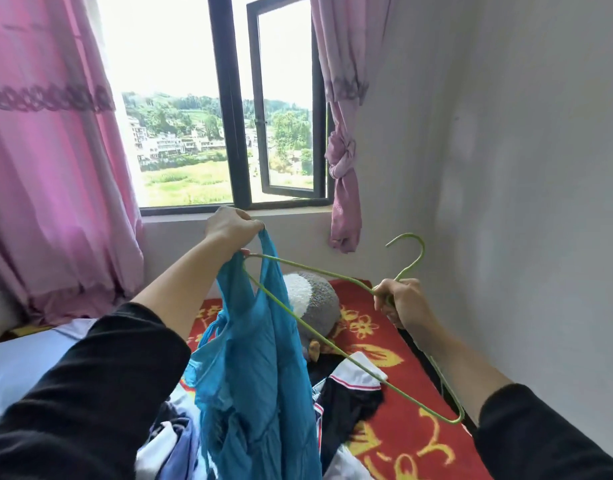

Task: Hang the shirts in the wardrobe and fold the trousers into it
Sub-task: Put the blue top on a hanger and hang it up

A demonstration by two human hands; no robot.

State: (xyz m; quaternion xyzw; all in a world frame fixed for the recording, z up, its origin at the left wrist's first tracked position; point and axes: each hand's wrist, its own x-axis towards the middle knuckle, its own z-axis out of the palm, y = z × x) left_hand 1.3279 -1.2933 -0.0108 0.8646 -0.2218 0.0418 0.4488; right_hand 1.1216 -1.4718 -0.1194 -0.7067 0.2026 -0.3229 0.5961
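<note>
Thin blue sleeveless top [256, 358], held up by one shoulder strap, hanging limp above the bed [419, 445]. Green wire hanger [333, 342], tilted, hook up and right, far end against that strap. Beneath, crumpled on the bed: dark and white garments [350, 403].

Wall [523, 202] close right; clothes heap [350, 400] below.

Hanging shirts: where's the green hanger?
Head view, centre-right: the right hand grips the green hanger below its hook; its far end meets the blue top by the left hand.
</note>
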